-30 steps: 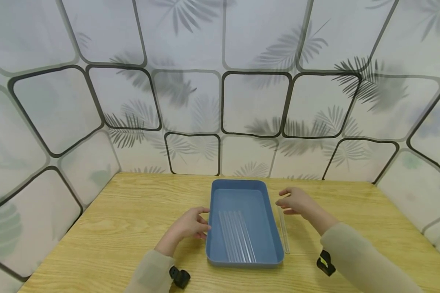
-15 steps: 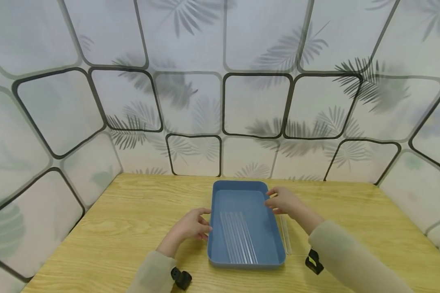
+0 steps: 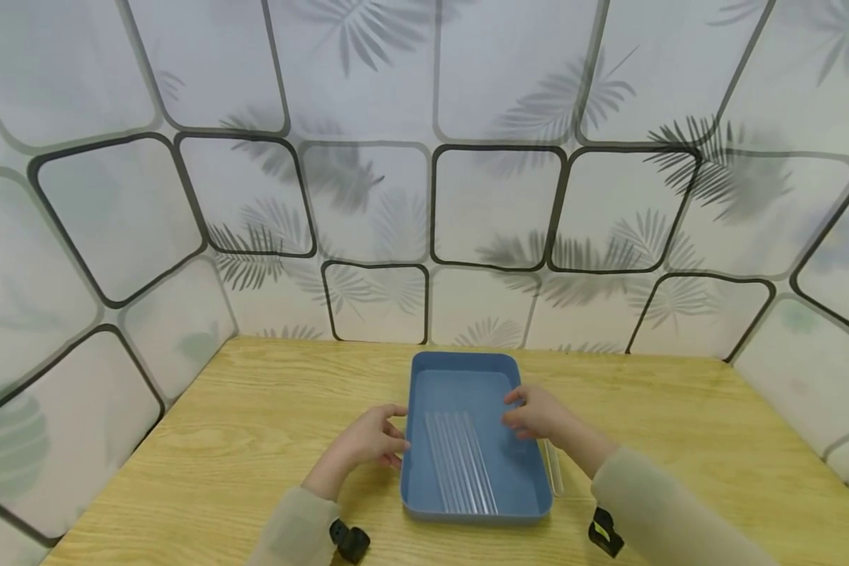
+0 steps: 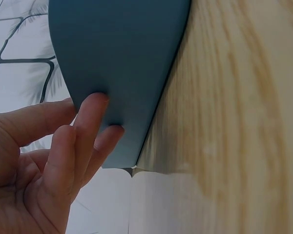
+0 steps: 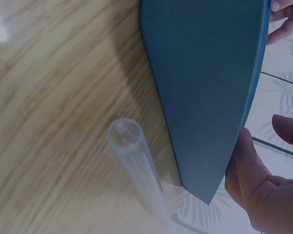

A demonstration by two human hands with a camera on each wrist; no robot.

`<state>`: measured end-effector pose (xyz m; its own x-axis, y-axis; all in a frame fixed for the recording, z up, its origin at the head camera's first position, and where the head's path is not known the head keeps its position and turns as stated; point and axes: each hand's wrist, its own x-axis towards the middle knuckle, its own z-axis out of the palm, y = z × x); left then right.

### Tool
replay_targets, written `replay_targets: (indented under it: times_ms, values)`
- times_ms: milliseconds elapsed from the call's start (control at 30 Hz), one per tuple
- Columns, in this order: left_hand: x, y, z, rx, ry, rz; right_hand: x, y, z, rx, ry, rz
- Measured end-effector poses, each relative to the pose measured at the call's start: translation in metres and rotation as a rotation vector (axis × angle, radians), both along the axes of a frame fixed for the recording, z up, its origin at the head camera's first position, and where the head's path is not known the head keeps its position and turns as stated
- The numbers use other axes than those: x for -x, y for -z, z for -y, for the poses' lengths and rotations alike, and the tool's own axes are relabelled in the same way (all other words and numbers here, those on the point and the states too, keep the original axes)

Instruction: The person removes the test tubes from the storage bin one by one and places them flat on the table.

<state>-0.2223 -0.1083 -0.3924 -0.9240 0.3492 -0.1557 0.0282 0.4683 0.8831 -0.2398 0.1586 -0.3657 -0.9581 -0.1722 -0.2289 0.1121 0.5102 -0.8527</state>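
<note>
A blue rectangular tray [image 3: 467,385] lies on the table with several clear tubes [image 3: 460,464] side by side in its near half. One more clear tube [image 3: 554,470] rests on the table along the tray's right wall; its near end also shows in the right wrist view. My left hand [image 3: 370,437] touches the tray's left wall, fingertips on the outer side [image 4: 107,95]. My right hand [image 3: 545,417] reaches across the right rim, fingertips over the tray's inside. Nothing shows between its fingers, which are loosely bent. Part of the loose tube is hidden under that hand.
The wooden table [image 3: 290,393] extends to both sides of the tray. A patterned curtain [image 3: 368,212] closes off the back and sides. Small black devices [image 3: 350,541] sit at both wrists.
My right hand has moved left from above the loose tube to the tray's right rim, then a little nearer to me. The left hand and the tubes stay in place.
</note>
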Motion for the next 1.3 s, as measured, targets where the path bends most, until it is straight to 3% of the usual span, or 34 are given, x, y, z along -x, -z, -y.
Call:
replay_targets:
  times_ms: [833,1067,1300]
  values:
    - [0.001,0.003,0.002,-0.008,0.014,-0.017,-0.002,0.009,0.007,-0.025,-0.007,0.007]
    - [0.001,0.002,0.002,-0.026,0.020,-0.001,-0.003,0.016,0.015,-0.078,0.019,-0.010]
    - [0.001,0.002,0.002,-0.019,0.015,0.002,-0.005,0.022,0.020,-0.050,-0.029,0.025]
